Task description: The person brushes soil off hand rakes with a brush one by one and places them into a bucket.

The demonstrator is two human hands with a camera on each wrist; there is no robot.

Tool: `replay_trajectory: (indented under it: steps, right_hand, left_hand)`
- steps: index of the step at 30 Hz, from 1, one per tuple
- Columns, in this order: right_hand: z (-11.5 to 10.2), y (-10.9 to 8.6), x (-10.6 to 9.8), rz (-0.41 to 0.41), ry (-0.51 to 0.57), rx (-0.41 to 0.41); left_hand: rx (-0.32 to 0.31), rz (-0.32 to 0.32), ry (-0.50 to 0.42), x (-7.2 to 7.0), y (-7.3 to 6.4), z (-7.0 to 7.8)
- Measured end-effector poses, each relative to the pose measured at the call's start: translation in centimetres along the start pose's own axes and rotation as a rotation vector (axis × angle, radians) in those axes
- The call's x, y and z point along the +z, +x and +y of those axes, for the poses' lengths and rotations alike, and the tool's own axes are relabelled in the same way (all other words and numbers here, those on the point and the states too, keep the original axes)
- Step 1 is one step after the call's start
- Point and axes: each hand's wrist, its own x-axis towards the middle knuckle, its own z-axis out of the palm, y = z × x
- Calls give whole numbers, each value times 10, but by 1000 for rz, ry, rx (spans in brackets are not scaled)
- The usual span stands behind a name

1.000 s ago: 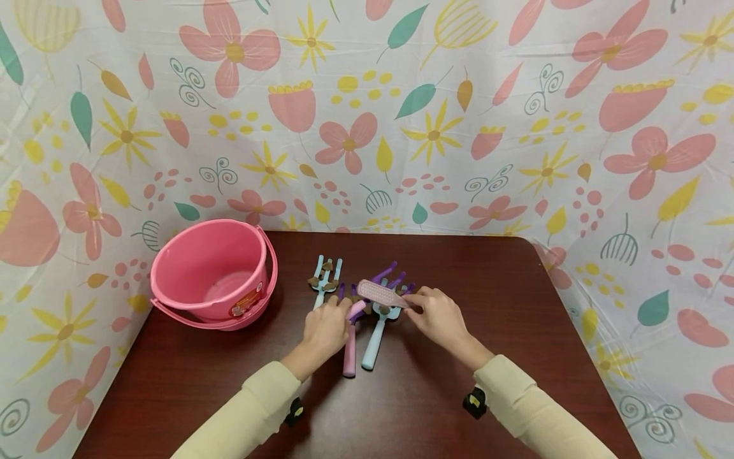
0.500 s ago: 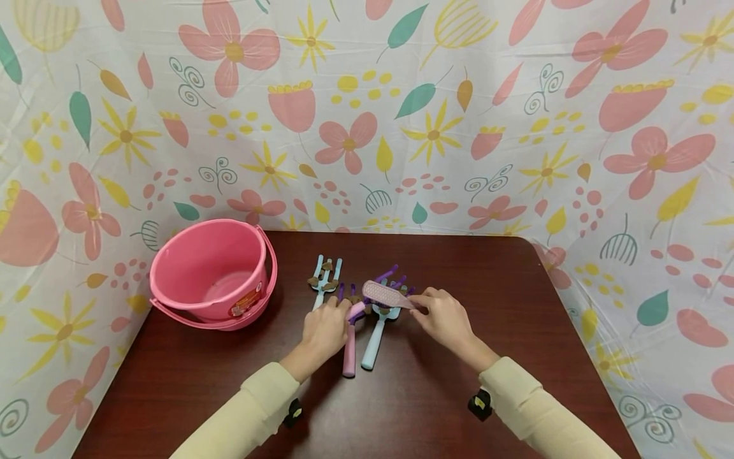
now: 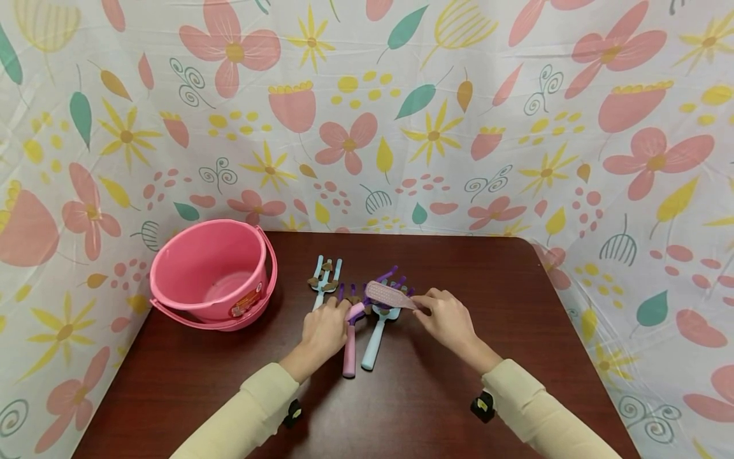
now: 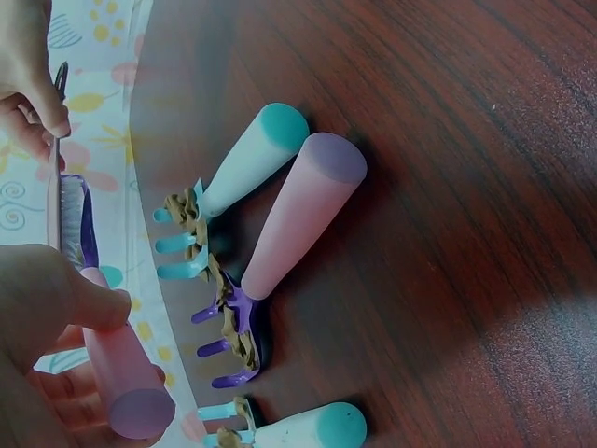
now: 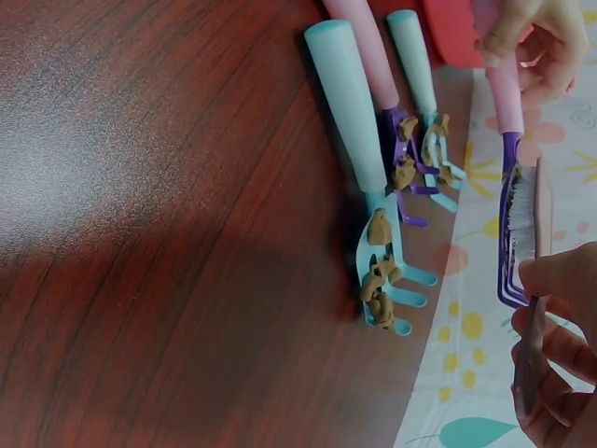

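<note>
My left hand (image 3: 323, 328) grips the pink handle of a purple-tined garden hand fork (image 4: 131, 383), raised above the table. My right hand (image 3: 450, 322) pinches the handle of a pink scrub brush (image 3: 387, 294), whose white bristles lie against the purple tines in the right wrist view. Below lie a light blue fork (image 5: 345, 103) and another pink-and-purple fork (image 4: 298, 224), brown clay-like lumps clinging to their tines. A second light blue fork (image 3: 322, 280), also with brown lumps, lies beyond my left hand, its handle partly hidden in the head view.
A pink bucket (image 3: 209, 268) with its carrying handle lowered stands at the back left of the dark wooden table (image 3: 390, 421). Directly behind the table hangs a flower-patterned cloth (image 3: 367, 127).
My right hand and the brush have shifted slightly to the right along the raised fork's tines. My left hand has stayed in place, still gripping its handle.
</note>
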Motion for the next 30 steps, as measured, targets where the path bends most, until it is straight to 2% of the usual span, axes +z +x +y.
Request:
replay_trajectory:
  steps: [5, 14, 21, 30]
  right_hand:
    - [1, -2, 0, 13, -8, 0]
    - [2, -3, 0, 4, -2, 14]
    - [3, -4, -1, 27, -15, 4]
    - [4, -7, -3, 18, -27, 9]
  left_hand:
    - [-3, -11, 4, 0, 0, -1]
    - [-1, 4, 2, -1, 0, -2]
    - [-3, 15, 7, -1, 0, -4]
    - [-14, -13, 7, -1, -1, -6]
